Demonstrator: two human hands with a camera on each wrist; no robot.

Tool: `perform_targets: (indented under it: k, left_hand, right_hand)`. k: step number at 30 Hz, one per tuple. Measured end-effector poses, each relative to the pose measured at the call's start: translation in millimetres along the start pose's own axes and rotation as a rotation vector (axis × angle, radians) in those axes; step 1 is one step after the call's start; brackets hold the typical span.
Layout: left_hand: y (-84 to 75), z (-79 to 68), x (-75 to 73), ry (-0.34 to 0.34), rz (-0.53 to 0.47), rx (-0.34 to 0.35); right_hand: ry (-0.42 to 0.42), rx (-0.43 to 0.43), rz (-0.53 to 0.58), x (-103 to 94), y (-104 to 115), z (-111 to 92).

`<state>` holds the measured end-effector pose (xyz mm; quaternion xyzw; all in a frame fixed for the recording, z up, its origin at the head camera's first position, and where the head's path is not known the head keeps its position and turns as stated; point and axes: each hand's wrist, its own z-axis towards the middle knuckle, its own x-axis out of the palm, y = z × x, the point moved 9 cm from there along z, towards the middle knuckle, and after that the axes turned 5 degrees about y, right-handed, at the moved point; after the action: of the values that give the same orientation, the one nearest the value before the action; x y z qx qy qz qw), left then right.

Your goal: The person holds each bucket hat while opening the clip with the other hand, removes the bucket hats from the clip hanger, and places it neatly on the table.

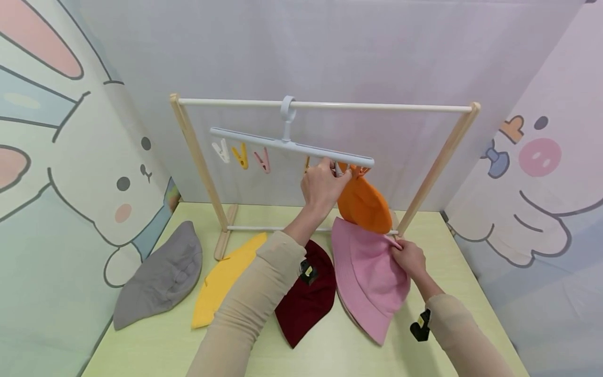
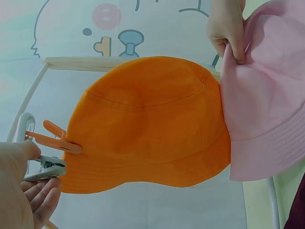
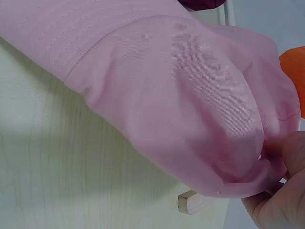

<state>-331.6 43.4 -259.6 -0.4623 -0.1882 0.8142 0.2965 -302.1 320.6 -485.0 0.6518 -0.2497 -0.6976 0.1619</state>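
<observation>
My left hand [image 1: 324, 184] pinches a grey clip [image 2: 50, 168] between thumb and fingers, just under the right part of the light-blue hanger [image 1: 301, 148]. Beside it, an orange clip [image 2: 59, 138] grips the edge of an orange bucket hat [image 1: 363, 204], which hangs from the hanger's right end. With its fingertips, my right hand [image 1: 409, 259] holds the crown of a pink bucket hat [image 1: 372, 272], lifted partly off the table below the orange hat. In the left wrist view the pink hat overlaps the orange hat's edge.
The tilted hanger hooks over a white rail [image 1: 377, 107] on wooden posts [image 1: 435, 170]. White [image 1: 220, 151], yellow [image 1: 241, 156] and pink clips [image 1: 263, 160] dangle at its left. Grey [image 1: 162, 277], yellow [image 1: 228, 280] and dark red hats [image 1: 311, 298] lie on the table [image 1: 132, 348].
</observation>
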Motion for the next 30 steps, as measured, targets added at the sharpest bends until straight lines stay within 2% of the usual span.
perform_targets:
  k: [10,30]
  left_hand:
    - [0.2,-1.1,1.0,0.008,0.004,-0.003]
    - [2.7,-2.4,0.8,0.010,0.001,-0.010]
  right_hand:
    - [0.000,0.037,-0.030,4.4,-9.9,1.5]
    - [0.090,0.099,-0.162,13.4,-25.2,1.2]
